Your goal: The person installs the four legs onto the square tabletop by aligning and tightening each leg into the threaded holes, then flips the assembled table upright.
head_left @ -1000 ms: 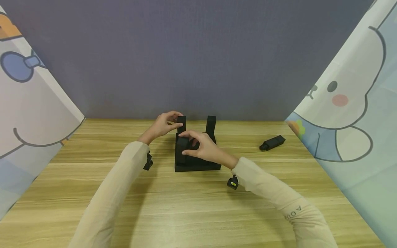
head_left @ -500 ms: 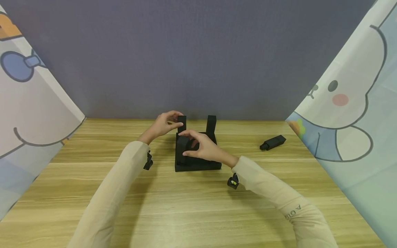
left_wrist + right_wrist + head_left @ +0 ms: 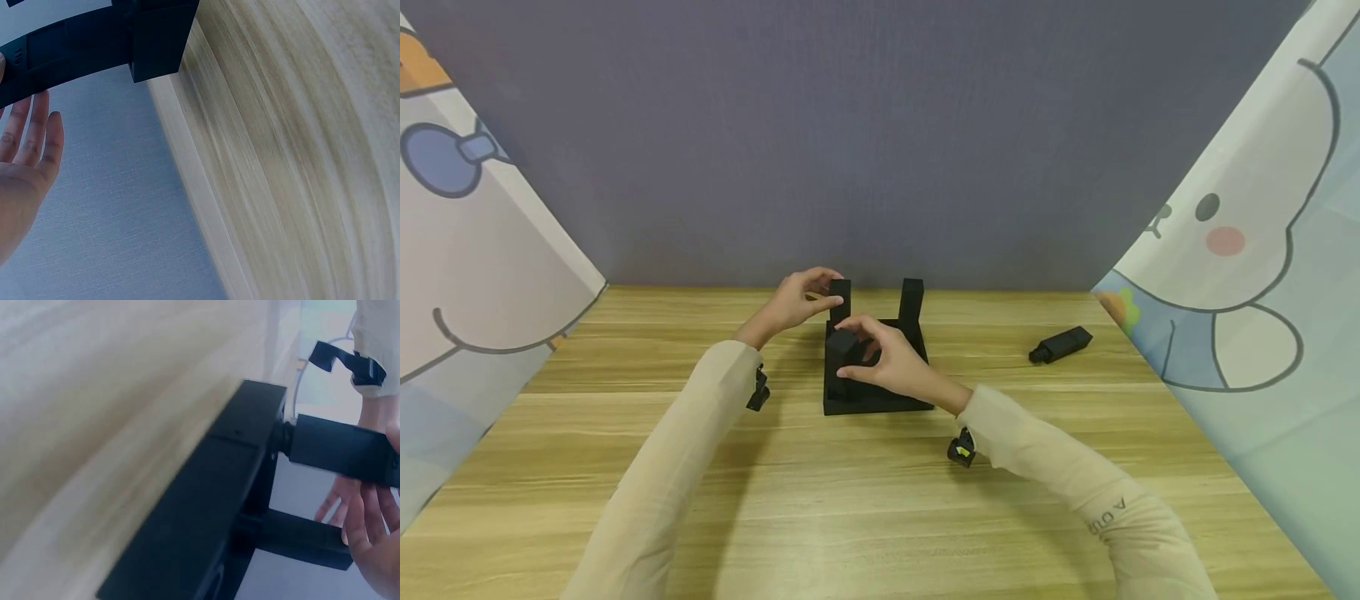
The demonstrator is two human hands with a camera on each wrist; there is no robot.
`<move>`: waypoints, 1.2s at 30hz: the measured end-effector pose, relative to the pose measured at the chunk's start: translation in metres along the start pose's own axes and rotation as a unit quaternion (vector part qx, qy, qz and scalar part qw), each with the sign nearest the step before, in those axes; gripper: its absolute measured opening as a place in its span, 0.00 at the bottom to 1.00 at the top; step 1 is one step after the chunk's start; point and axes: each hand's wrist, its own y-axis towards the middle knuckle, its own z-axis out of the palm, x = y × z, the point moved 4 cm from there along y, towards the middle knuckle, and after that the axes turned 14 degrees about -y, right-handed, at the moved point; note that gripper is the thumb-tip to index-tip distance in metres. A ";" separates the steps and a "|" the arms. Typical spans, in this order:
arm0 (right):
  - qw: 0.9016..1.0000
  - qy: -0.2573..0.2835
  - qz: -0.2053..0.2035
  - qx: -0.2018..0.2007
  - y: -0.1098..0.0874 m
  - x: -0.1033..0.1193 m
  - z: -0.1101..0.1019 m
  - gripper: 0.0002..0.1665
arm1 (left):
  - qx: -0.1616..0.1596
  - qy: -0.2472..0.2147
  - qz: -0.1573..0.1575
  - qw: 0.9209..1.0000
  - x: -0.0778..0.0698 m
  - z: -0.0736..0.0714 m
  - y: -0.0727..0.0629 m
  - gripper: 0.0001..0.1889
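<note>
Black base: a squarish, black, plastic-looking base (image 3: 878, 407) lies flat on the wood-grained, pale yellow counter (image 3: 850, 508), near its far edge and before the grey fabric partition (image 3: 865, 142); its front edge forms a straight, thick band.

Front left post: a black, square-ended, plastic-looking post (image 3: 842, 342) stands at the base's front left corner; the right wrist view shows a narrower, ribbed neck between its block-like body and the base.

Right hand: the right hand (image 3: 891, 358) grips the front left post, thumb on the near side and forefinger on the far side.

Rear left post: a second black post (image 3: 840, 288), square at the top, rises from the far left corner — the left wrist view shows a shallow rectangular panel and a few small slots on its side.

Left hand: the left hand (image 3: 793, 302) holds the rear left post near its top, thumb in front, the other fingers behind.

Rear right post: a matching black post (image 3: 911, 304) rises at the far right corner, apart from both hands.

Loose post: a black rectangular post with a narrow, stubby end (image 3: 1060, 344) lies on the counter, well right of the base, its narrow end pointing left.
</note>
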 end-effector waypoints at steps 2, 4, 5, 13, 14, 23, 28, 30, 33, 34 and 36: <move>1.000 -0.004 0.010 -0.015 -0.001 0.000 0.002 0.33 | 0.001 0.004 -0.001 1.000 -0.001 0.000 0.000 0.23; 1.000 -0.008 0.018 -0.025 -0.002 -0.001 0.003 0.33 | 0.000 0.006 -0.001 1.000 -0.001 0.000 -0.001 0.22; 0.999 -0.009 0.020 -0.026 -0.002 -0.002 0.003 0.33 | 0.001 0.007 -0.001 1.000 -0.001 0.000 -0.001 0.22; 1.000 0.013 -0.006 0.020 0.002 -0.004 -0.003 0.33 | 0.000 0.003 -0.003 1.000 -0.002 0.000 -0.001 0.22; 0.999 0.018 -0.009 0.028 0.003 -0.005 -0.004 0.32 | 0.000 0.005 -0.003 1.000 -0.002 0.000 0.000 0.22; 0.995 0.054 -0.012 0.078 0.012 -0.008 -0.009 0.28 | 0.000 0.001 -0.016 1.000 -0.010 0.002 -0.003 0.22; 0.995 0.061 0.002 0.073 0.012 -0.008 -0.007 0.27 | 0.003 0.001 -0.007 1.000 -0.008 0.000 -0.003 0.22; 0.996 0.066 0.004 0.058 0.010 -0.008 -0.005 0.26 | 0.002 -0.003 0.000 1.000 0.002 -0.001 0.000 0.22; 0.998 0.061 0.006 0.025 0.007 -0.008 -0.002 0.25 | 0.002 -0.005 0.000 1.000 0.003 -0.002 0.001 0.21; 0.998 0.056 0.007 0.013 0.006 -0.009 0.000 0.25 | 0.002 -0.006 0.000 1.000 0.003 -0.002 0.001 0.21; 0.999 0.042 0.014 -0.008 0.004 -0.008 0.002 0.25 | 0.002 -0.007 0.001 1.000 0.004 -0.002 0.001 0.21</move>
